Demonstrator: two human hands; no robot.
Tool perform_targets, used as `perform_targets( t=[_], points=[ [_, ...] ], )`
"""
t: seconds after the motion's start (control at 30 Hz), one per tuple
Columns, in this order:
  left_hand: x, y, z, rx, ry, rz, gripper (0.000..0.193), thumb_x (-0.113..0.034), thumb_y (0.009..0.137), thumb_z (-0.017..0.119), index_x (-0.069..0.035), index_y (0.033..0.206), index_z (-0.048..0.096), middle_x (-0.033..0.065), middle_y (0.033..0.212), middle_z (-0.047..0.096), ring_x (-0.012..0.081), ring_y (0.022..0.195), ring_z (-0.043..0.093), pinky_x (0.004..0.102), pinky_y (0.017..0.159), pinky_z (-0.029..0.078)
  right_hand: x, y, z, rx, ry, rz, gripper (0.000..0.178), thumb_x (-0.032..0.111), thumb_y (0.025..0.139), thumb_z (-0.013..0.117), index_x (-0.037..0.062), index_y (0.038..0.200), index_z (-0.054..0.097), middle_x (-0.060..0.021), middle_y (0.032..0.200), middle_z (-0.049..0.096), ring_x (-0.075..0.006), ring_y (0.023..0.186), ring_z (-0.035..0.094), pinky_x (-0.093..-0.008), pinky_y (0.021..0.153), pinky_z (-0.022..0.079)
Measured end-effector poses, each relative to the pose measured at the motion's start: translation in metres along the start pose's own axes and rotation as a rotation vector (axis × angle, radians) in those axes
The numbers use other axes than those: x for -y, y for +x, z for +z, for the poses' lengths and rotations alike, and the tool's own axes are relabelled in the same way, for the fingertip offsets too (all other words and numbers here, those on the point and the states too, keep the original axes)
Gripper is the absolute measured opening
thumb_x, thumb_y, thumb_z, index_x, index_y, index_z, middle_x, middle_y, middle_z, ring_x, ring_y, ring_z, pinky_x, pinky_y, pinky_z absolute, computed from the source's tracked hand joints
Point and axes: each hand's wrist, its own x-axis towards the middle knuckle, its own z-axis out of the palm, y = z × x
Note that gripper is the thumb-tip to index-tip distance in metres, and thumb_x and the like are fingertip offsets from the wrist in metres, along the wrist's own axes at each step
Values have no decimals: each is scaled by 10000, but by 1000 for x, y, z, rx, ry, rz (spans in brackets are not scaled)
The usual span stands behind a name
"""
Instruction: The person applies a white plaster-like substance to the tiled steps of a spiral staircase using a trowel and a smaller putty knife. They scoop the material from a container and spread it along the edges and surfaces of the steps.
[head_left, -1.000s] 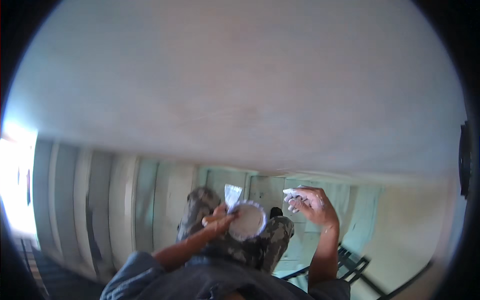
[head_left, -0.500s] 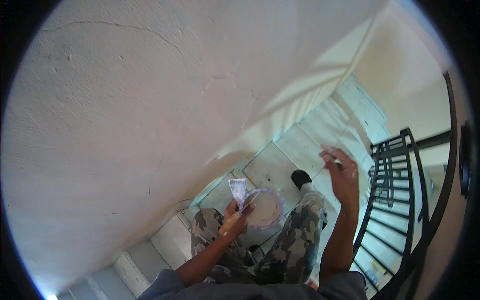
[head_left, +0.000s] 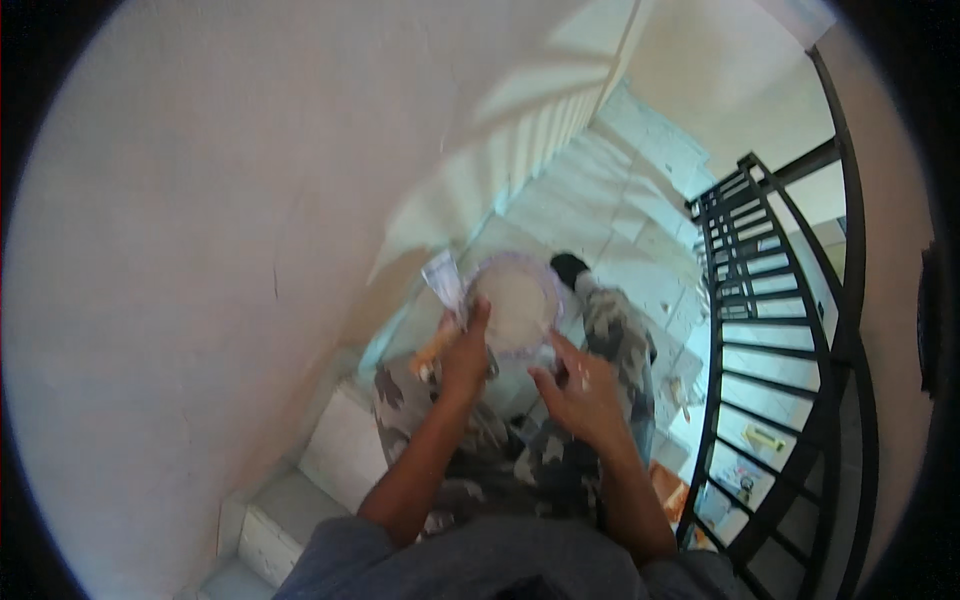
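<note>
My left hand (head_left: 463,362) is closed around a putty knife with an orange-brown handle (head_left: 432,352) and a wide, whitish-smeared blade (head_left: 441,277). The same hand grips the near left rim of a round tub (head_left: 512,258), thumb over the edge. Pale, smooth paste (head_left: 512,305) lies inside the tub, which is between my knees. My right hand (head_left: 588,395) is at the tub's near right rim, thumb and index finger apart, with white smears on its skin. Its index fingertip seems to touch the rim; its other fingers are partly hidden.
A pale plastered wall (head_left: 200,250) rises on the left, above tiled stairs (head_left: 345,435). Black metal railing (head_left: 765,325) runs down the right side. My legs in camouflage trousers (head_left: 565,465) straddle the tub. Light tiled floor (head_left: 575,185) stretches ahead.
My right hand has come down and left, from raised beside the railing to the tub's rim. The view has shifted, and my left hand still holds the putty knife and tub.
</note>
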Motion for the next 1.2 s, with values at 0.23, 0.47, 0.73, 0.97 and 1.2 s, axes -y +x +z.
perform_targets(
  t=[0.23, 0.47, 0.73, 0.97, 1.2],
  points=[
    [5, -24, -24, -37, -65, 69, 562, -368, 926, 726, 10, 1297, 538, 97, 1107, 655, 168, 994, 596, 315, 869, 472, 17, -9, -14, 216, -163, 14, 782, 335, 798, 777, -33, 1420, 479, -185, 705, 649, -311, 626, 623, -373, 656, 505],
    [22, -47, -25, -3, -88, 245, 447, -297, 903, 766, -5, 1189, 584, 84, 1089, 661, 153, 993, 596, 297, 882, 466, 2, -2, 5, 330, -362, -91, 913, 545, 783, 741, -29, 1434, 458, -266, 837, 689, -437, 892, 678, -480, 871, 519],
    [36, -53, -31, -67, -56, 168, 545, -382, 878, 779, 1, 1205, 571, 114, 1105, 648, 191, 994, 601, 330, 897, 466, -13, -18, 16, 346, -434, -182, 710, 592, 871, 656, 40, 1315, 622, -246, 754, 680, -411, 838, 689, -482, 810, 535],
    [53, -50, -31, -29, 1, 106, 546, -402, 900, 753, 49, 1152, 574, 126, 1036, 655, 185, 896, 611, 336, 782, 495, -24, -29, 26, 333, -327, -132, 558, 491, 898, 665, 75, 1268, 661, -269, 865, 688, -424, 855, 682, -489, 817, 533],
    [46, -63, -15, -122, -54, -67, 454, -351, 914, 745, 63, 1024, 597, 114, 920, 661, 167, 780, 617, 324, 660, 511, -19, -47, 35, 339, -342, -24, 419, 404, 937, 632, 117, 1238, 680, -257, 927, 699, -447, 902, 674, -519, 825, 526]
  ],
)
